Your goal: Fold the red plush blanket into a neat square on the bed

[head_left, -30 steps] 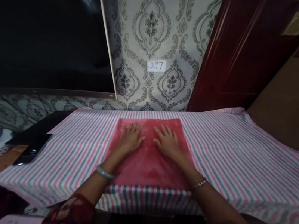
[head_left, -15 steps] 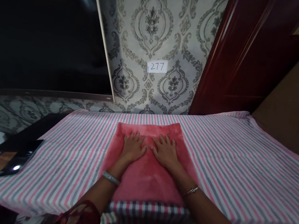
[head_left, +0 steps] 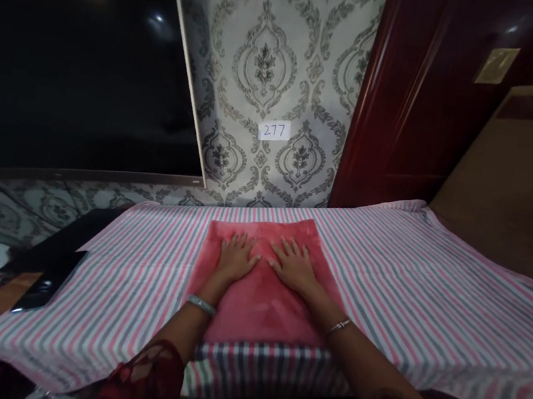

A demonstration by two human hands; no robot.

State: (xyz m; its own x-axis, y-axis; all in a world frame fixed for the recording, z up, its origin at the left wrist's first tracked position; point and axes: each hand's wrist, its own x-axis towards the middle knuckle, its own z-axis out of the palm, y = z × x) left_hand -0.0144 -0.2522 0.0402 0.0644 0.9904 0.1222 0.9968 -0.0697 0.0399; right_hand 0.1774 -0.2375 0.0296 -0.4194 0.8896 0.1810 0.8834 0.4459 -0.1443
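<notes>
A pink-red plush cloth (head_left: 261,316) lies flat on a table covered by a striped tablecloth (head_left: 416,277). Its near edge reaches the table's front edge. My left hand (head_left: 235,259) rests palm down on the cloth's upper left part, fingers spread. Beside it, my right hand (head_left: 293,266) presses flat on the upper right part, also with spread fingers. The two thumbs point toward each other with a small gap between them. Neither hand grips anything. Each wrist wears a bracelet.
A large dark screen (head_left: 86,63) stands at the back left. Behind the table is patterned wallpaper with a paper label (head_left: 274,130) reading 277. A dark red door (head_left: 401,113) and a brown panel (head_left: 526,187) rise at the right. A shiny black object (head_left: 48,283) sits at the left edge.
The camera view has shifted slightly, so the wall and screen sit lower in the picture. Both hands stay flat on the plush cloth in nearly the same place.
</notes>
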